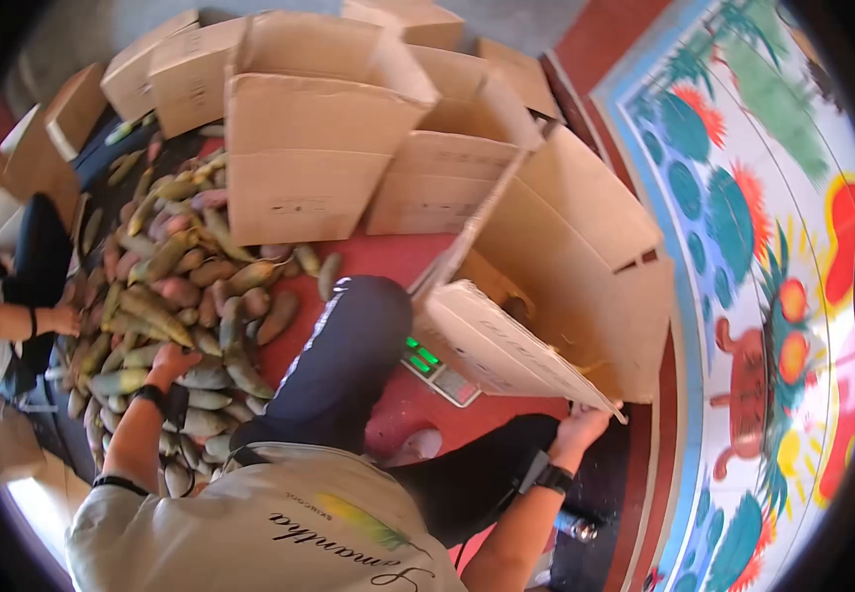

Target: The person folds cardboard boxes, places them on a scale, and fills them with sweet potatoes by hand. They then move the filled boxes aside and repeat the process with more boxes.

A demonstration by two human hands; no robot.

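Left hand (173, 360) on produce pile (166, 286); right hand (580, 426) grips cardboard box (595, 247) flap.
Left fingers lie on one piece, grasp unclear; right fingers clenched on flap edge. Box print and shirt script unreadable.

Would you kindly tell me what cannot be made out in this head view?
- Scale reading: the green digits are too small and sit partly under the carton.
- Left hand: it rests on the produce pile; any grip is unclear.
- Right hand: it holds the carton's flap, which hides the inside.
- Co-worker's hand: the body is cut off by the left edge.
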